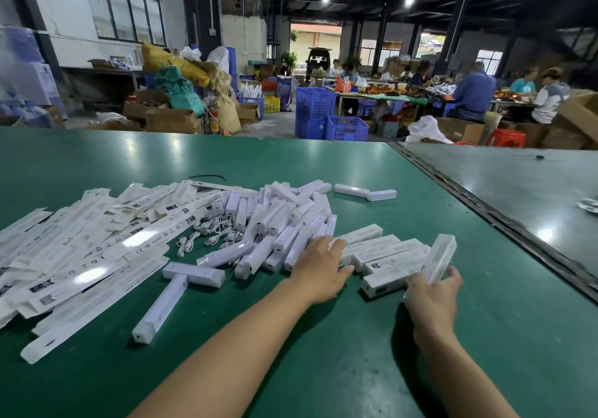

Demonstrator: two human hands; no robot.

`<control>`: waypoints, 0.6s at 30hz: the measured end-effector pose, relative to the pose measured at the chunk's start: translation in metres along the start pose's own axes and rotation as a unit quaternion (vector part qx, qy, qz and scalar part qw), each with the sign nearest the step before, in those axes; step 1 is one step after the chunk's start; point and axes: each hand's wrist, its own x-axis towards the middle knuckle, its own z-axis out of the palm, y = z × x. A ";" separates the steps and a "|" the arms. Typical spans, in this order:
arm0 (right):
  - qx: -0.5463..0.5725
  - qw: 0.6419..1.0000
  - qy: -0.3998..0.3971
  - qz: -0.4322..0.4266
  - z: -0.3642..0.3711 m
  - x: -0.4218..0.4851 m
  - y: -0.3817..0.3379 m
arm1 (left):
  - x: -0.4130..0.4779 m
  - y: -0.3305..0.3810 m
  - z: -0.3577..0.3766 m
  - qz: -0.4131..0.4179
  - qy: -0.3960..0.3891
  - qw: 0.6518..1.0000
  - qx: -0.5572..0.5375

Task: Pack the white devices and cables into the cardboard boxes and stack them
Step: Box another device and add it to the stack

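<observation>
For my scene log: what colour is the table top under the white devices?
Green. The table top shows best, and only, in the head view.

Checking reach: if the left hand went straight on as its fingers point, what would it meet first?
Probably the farthest packed box of the row; fingertips of the left hand seem nearly at its end, depth unclear.

**Bare arms, bare hands**

The left forearm [233, 353] and the right forearm [459, 375] are slim and uncovered along all the length that shows, wrist to lower edge. The left hand [318, 267] and the right hand [432, 294] are bare as well; the fingers are slender.
</observation>
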 end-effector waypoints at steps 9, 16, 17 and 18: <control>-0.062 0.998 -0.026 -0.019 0.020 -0.015 0.008 | 0.041 0.009 0.007 -0.012 -0.046 0.982 0.181; -0.144 0.989 -0.035 0.002 0.009 0.011 0.001 | 0.020 0.026 0.013 -0.007 -0.023 0.995 0.092; -0.178 0.983 -0.031 -0.003 0.005 0.018 -0.002 | 0.016 0.027 0.013 -0.008 -0.031 0.998 0.059; -0.218 0.976 -0.025 -0.014 0.000 0.025 -0.004 | 0.011 0.029 0.012 -0.008 -0.041 0.999 0.025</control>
